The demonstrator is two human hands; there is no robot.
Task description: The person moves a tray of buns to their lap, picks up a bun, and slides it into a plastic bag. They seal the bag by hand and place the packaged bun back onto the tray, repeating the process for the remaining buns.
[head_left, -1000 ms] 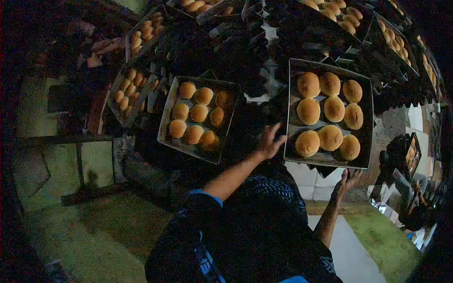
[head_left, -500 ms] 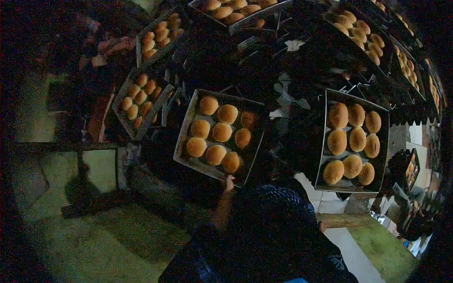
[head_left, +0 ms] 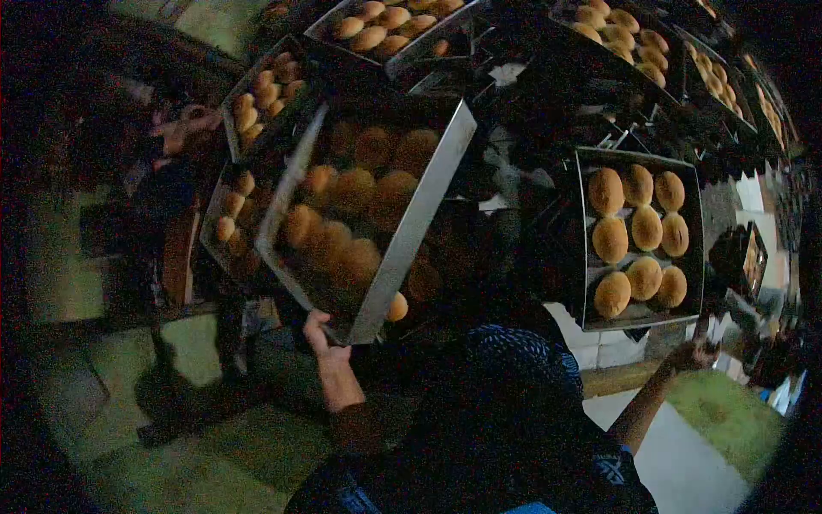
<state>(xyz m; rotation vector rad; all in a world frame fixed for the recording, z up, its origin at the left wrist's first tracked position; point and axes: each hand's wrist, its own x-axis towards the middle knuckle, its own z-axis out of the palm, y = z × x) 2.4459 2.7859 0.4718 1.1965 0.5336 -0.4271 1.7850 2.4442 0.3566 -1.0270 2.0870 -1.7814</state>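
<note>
At the lower corner of the big rectangular metal tray of round golden-brown buns, your left hand is raised with the forearm going up from your dark sleeve, and its fingers are closed around the tray's near corner. The tray is lifted and tilted, in front of the dark rack, with blurred buns inside. Your right hand is stretched far out to the right side, arm almost straight, just below the second metal tray with nine buns; it is too dark and small to tell whether it grasps anything. More trays of buns stand behind on the rack.
</note>
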